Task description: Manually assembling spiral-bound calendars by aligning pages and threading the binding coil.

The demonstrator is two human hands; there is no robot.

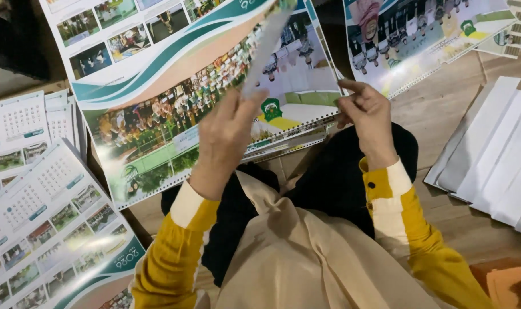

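Calendar sheet (pixel 175 86) — teal-and-peach waves; sleeves (pixel 169 263) — mustard yellow, cream-cuffed.

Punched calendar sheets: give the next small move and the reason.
Probably bring the pale strip in the left hand down to the punched edge that the right hand pinches on the calendar sheets; the strip is raised, clear of the holes.

A big calendar sheet (pixel 180 86) lies on the floor (pixel 443 114) ahead of the knees, on top of a few more sheets. The left hand (pixel 226 137) holds a strip (pixel 266 46) above it; the right hand (pixel 369 111) touches its near edge. More calendar pages (pixel 37 200) lie to the left, another sheet (pixel 420 34) lies ahead to the right, and a stack of folded paper (pixel 495 160) sits at the right.
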